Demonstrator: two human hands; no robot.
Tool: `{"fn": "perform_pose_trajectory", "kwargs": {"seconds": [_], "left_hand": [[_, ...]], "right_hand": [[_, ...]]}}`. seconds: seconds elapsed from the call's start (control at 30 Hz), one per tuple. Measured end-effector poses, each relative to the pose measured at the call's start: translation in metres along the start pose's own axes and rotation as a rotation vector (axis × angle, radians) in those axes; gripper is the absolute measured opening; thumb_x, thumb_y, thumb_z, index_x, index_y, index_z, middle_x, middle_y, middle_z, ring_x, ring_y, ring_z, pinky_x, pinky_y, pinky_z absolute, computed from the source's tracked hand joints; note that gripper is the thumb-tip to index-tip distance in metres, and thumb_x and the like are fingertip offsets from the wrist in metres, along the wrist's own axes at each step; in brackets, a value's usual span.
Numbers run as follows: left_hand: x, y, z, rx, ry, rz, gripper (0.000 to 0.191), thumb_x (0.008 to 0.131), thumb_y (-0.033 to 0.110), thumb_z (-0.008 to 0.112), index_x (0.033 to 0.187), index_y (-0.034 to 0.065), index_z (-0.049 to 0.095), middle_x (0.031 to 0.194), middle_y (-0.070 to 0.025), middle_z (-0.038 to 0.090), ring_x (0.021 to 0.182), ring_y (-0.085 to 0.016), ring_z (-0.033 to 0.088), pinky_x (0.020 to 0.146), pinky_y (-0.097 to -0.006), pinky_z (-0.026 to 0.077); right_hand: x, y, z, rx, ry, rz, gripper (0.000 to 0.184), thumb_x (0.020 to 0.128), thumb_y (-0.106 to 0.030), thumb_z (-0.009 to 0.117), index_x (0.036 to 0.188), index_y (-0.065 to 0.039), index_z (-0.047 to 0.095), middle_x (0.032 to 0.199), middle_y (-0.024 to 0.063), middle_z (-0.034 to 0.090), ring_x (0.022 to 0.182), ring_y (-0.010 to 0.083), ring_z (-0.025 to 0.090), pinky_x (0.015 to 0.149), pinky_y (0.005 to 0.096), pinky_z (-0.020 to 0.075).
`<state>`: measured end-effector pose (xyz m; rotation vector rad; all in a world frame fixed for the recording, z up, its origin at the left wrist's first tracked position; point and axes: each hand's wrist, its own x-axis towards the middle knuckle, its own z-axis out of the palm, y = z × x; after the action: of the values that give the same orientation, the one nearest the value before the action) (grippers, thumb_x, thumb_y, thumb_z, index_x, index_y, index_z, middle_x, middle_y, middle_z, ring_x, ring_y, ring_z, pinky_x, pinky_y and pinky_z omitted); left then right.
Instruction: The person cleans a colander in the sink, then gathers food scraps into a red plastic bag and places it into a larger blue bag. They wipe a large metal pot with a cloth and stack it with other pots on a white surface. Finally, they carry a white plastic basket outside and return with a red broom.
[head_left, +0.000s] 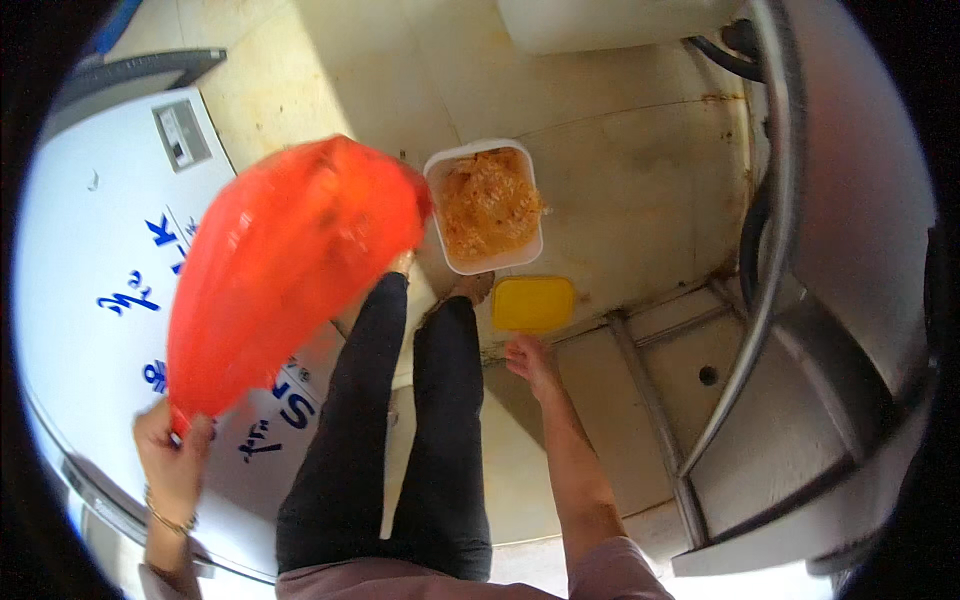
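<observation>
My left hand (172, 446) pinches the end of a bulging red plastic bag (292, 262), which swings out in front of my legs and looks blurred. What the bag holds is hidden. Beside its far end, a white plastic tub (484, 264) stands uncovered on the floor, holding an orange-brown wet food-like mass (487, 206). A yellow plastic lid (534, 304) lies near the tub's close side. Just short of that lid hangs my right hand (531, 364), fingers loosely bent and apart, with no object seen in it.
On the left is a white appliance surface (97, 225) with blue handwriting. A metal tube frame (780, 187) rises at the right, above a panel with a dark round hole (708, 375). A pale container (622, 22) stands at the top. My feet (474, 286) are close to the tub.
</observation>
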<state>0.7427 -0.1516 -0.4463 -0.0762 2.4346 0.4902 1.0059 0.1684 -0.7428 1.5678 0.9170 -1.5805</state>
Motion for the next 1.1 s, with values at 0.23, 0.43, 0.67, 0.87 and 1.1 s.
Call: {"fn": "perform_pose_trajectory", "kwargs": {"seconds": [0.23, 0.43, 0.67, 0.87, 1.1], "left_hand": [[0.097, -0.089, 0.105, -0.361, 0.057, -0.343, 0.03, 0.09, 0.029, 0.047, 0.069, 0.0077, 0.051, 0.062, -0.0006, 0.049, 0.056, -0.007, 0.041, 0.056, -0.0205, 0.032], [0.114, -0.163, 0.109, -0.408, 0.206, -0.434, 0.032, 0.089, 0.041, 0.049, 0.078, 0.0105, 0.051, 0.063, 0.0011, 0.045, 0.059, -0.007, 0.041, 0.059, -0.0215, 0.034], [0.117, -0.169, 0.148, -0.397, 0.277, -0.544, 0.039, 0.087, 0.045, 0.049, 0.072, 0.0102, 0.055, 0.062, -0.0028, 0.052, 0.06, -0.01, 0.048, 0.063, -0.0228, 0.038], [0.116, -0.167, 0.16, -0.414, 0.252, -0.591, 0.04, 0.086, 0.043, 0.051, 0.059, 0.0132, 0.051, 0.056, -0.0024, 0.052, 0.056, -0.009, 0.047, 0.062, -0.0245, 0.039], [0.107, -0.184, 0.166, -0.518, 0.235, -0.6, 0.039, 0.088, 0.041, 0.05, 0.059, 0.0159, 0.046, 0.053, 0.0021, 0.044, 0.05, -0.006, 0.034, 0.054, -0.021, 0.028]], "right_hand": [[0.156, 0.057, -0.046, 0.194, 0.187, -0.106, 0.023, 0.082, -0.02, 0.058, 0.065, -0.004, 0.051, 0.054, 0.0038, 0.052, 0.043, 0.0129, 0.049, 0.034, 0.0272, 0.0327], [0.327, 0.11, -0.087, 0.354, 0.323, -0.079, 0.023, 0.083, -0.02, 0.056, 0.069, -0.002, 0.051, 0.056, 0.0086, 0.051, 0.044, 0.0153, 0.048, 0.034, 0.027, 0.0315], [0.345, 0.059, -0.059, 0.414, 0.571, 0.013, 0.02, 0.083, -0.021, 0.056, 0.084, -0.002, 0.052, 0.068, 0.0093, 0.055, 0.053, 0.017, 0.052, 0.039, 0.0277, 0.037], [0.237, 0.068, -0.077, 0.204, 0.87, 0.045, 0.026, 0.083, -0.022, 0.056, 0.096, -0.001, 0.053, 0.079, 0.0099, 0.058, 0.061, 0.0185, 0.055, 0.043, 0.0284, 0.0417], [0.048, 0.05, -0.1, 0.075, 0.66, -0.654, 0.048, 0.08, -0.013, 0.054, 0.124, -0.003, 0.037, 0.123, 0.0117, 0.044, 0.11, 0.024, 0.045, 0.091, 0.0386, 0.0391]]}}
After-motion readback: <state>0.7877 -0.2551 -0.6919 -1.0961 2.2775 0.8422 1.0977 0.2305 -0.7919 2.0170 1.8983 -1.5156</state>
